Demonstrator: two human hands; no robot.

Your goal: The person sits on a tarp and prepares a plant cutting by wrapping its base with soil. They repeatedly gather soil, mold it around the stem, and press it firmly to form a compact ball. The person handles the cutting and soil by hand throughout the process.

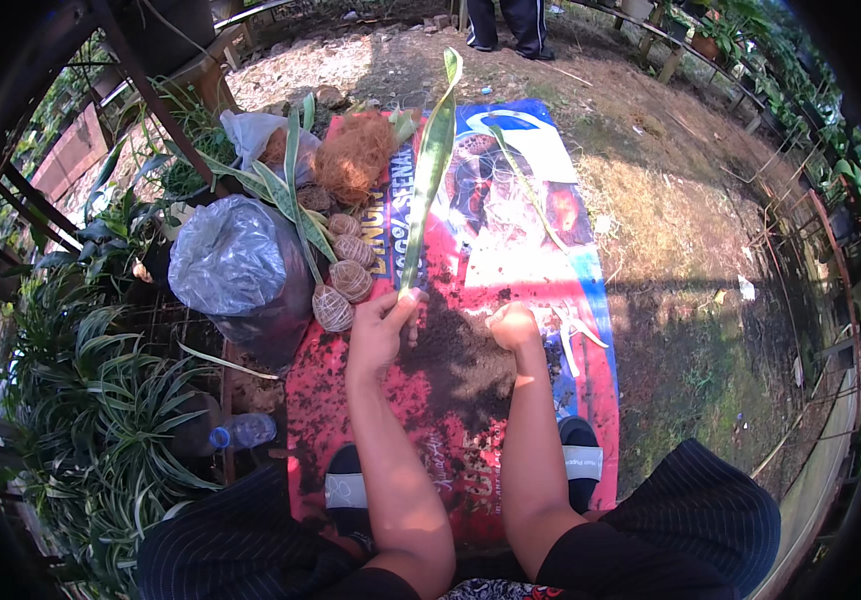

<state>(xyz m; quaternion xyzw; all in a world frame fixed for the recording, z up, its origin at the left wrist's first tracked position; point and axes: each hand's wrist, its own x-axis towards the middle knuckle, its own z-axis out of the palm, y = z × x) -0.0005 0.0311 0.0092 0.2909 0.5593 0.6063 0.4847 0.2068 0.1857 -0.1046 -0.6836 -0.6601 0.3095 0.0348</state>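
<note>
My left hand [384, 330] pinches the base of a tall snake plant leaf [434, 150], which stands upright above the printed banner. To its right, my right hand [514, 326] is curled into a fist over dark loose soil [451, 349] spread on the banner; whatever is inside the fist is hidden. Several twine-wrapped root balls [351, 280] lie in a row left of my left hand, with snake plant leaves [295, 172] growing from some of them. Right of my right hand lie light-handled scissors or pruners [573, 330], partly washed out by glare.
The banner [385, 465] lies under my sandals. At left stand a plastic-lined bag [228, 255], a water bottle [250, 431] and striped spider plants [112, 390]. Brown coconut fibre [355, 154] and a white bag [262, 135] lie behind. A person's legs [507, 26] stand at the far edge.
</note>
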